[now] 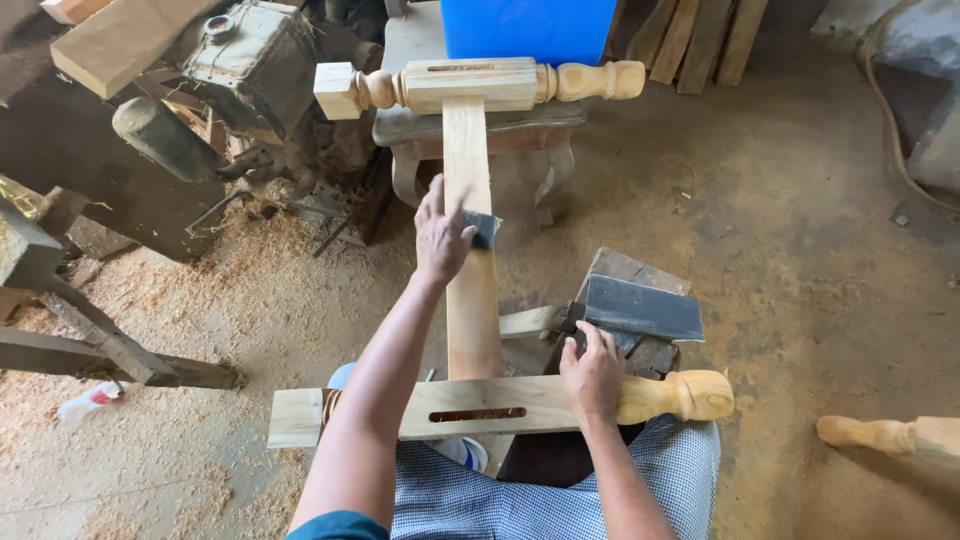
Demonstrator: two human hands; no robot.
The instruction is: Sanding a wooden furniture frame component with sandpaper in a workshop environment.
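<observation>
Left hand (441,237): closed on a dark sanding sheet (484,228), pressed to the long wooden rail (471,270). Right hand (592,375): fingers curled, gripping the near turned leg (500,404). Far turned leg (480,85) rests on a stool (420,128).

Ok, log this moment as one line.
left hand: presses sanding pad on wooden rail | right hand: grips near turned leg | far turned leg: joined to rail
</observation>
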